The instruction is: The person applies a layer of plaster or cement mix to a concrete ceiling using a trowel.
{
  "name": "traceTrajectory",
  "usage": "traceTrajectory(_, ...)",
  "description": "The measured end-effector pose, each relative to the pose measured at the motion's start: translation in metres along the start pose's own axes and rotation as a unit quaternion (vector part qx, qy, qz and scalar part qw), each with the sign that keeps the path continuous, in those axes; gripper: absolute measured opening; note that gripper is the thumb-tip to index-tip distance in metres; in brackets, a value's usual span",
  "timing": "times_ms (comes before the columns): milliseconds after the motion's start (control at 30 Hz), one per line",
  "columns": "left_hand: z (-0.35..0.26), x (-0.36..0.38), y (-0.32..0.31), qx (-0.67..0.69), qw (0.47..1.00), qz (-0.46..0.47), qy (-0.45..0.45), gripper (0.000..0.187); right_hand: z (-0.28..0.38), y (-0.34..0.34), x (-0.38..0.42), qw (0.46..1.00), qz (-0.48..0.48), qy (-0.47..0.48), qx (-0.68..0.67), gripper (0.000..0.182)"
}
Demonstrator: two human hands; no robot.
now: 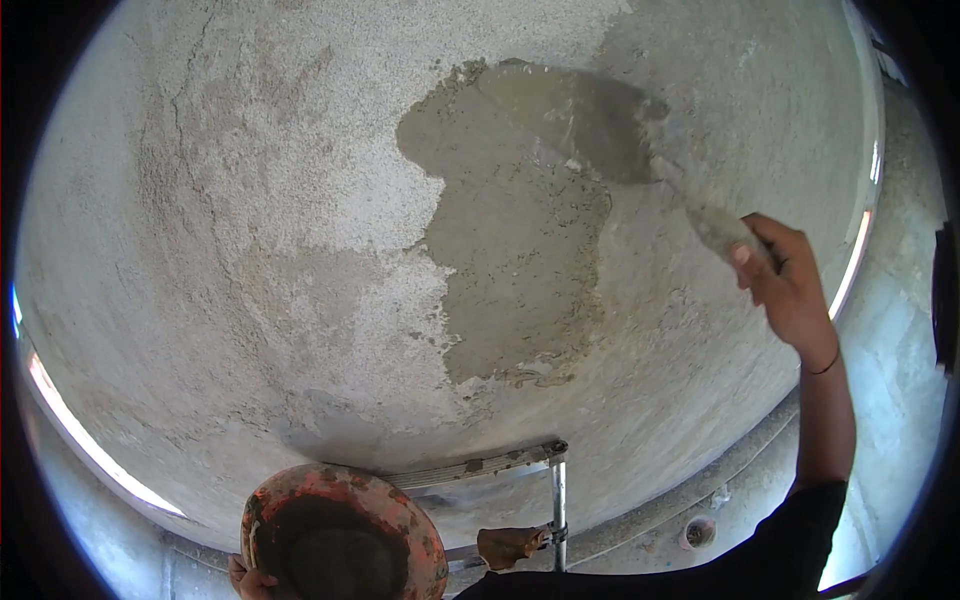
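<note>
Basin and trowel in 2 gripping hands, rough wet-patched wall, pale floor.

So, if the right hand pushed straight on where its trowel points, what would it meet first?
The trowel in the right hand points up-left, so probably the upper edge of the grey mortar patch, then the rough wall; depth is unclear there.

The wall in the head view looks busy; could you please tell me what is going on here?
A person is working at the wall with a trowel. The right grip holds its handle, and the blurred blade is at the upper right of a smooth, darker grey patch. The left grip holds the rim of an orange basin with grey mix in it. Rough, paler wall shows left of the patch.
</note>
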State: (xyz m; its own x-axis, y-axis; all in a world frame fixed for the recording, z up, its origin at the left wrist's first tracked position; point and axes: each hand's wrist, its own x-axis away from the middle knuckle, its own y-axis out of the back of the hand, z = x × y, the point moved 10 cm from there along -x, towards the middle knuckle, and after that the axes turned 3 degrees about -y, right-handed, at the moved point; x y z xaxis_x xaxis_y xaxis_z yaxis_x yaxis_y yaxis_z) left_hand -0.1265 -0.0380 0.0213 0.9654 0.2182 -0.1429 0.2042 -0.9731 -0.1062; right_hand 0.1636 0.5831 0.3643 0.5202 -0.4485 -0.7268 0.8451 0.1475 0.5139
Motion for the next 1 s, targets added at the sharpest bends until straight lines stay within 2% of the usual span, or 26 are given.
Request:
traceTrajectory(167, -0.01, 0.004, -0.01, 0.037, 0.999, 0.01, -0.001, 0.02, 0.0, 0.031, -0.013, 0.998, -0.011, -0.054, 0.034, 0.039)
traceTrajectory(267, -0.016, 0.005, -0.013, 0.039, 0.999, -0.005, -0.02, 0.02, -0.015, 0.022, -0.004, 0.994, 0.024, -0.102, -0.032, 0.039)
traceTrajectory(333, -0.014, 0.004, -0.01, 0.028, 1.0, -0.005, -0.012, 0.02, -0.032, 0.003, 0.02, 0.978, -0.046, -0.152, -0.134, 0.041)
traceTrajectory(400, -0.014, 0.003, -0.008, 0.023, 1.0, -0.003, -0.011, 0.019, -0.036, -0.029, 0.034, 0.973, 0.03, -0.154, -0.168, 0.043)
traceTrajectory(433, -0.014, 0.002, -0.007, 0.02, 1.0, -0.002, -0.009, 0.019, -0.04, -0.038, 0.037, 0.973, 0.029, -0.152, -0.168, 0.043)
traceTrajectory(500, 0.015, -0.023, 0.015, 0.047, 0.999, 0.001, -0.016, 0.02, -0.046, -0.078, 0.044, 0.946, 0.131, -0.156, -0.254, 0.047)
traceTrajectory(567, 0.013, -0.024, 0.013, 0.074, 0.997, 0.006, -0.023, 0.022, -0.063, -0.098, 0.05, 0.933, 0.146, -0.176, -0.278, 0.049)
traceTrajectory(633, -0.015, -0.001, -0.012, 0.042, 0.999, 0.018, -0.025, 0.019, -0.07, -0.105, 0.053, 0.919, 0.162, -0.194, -0.302, 0.051)
traceTrajectory(667, -0.007, -0.002, -0.008, 0.041, 0.999, 0.018, -0.024, 0.019, -0.072, -0.105, 0.055, 0.918, 0.157, -0.204, -0.303, 0.052)
traceTrajectory(733, -0.016, -0.001, 0.0, -0.026, 0.982, 0.045, -0.181, 0.02, -0.077, -0.105, 0.063, 0.915, 0.152, -0.215, -0.305, 0.053)
traceTrajectory(767, -0.025, 0.0, -0.003, -0.027, 0.982, 0.046, -0.182, 0.02, -0.081, -0.105, 0.068, 0.914, 0.151, -0.225, -0.303, 0.053)
traceTrajectory(833, -0.004, -0.002, -0.001, 0.0, 1.0, 0.006, 0.008, 0.021, -0.084, -0.102, 0.077, 0.913, 0.15, -0.232, -0.299, 0.053)
traceTrajectory(933, 0.001, 0.002, 0.002, -0.004, 0.999, -0.032, 0.005, 0.021, -0.093, -0.089, 0.091, 0.919, 0.137, -0.249, -0.274, 0.053)
traceTrajectory(1000, 0.001, 0.001, 0.004, -0.016, 1.0, -0.023, 0.014, 0.022, -0.094, -0.075, 0.1, 0.926, 0.119, -0.251, -0.255, 0.051)
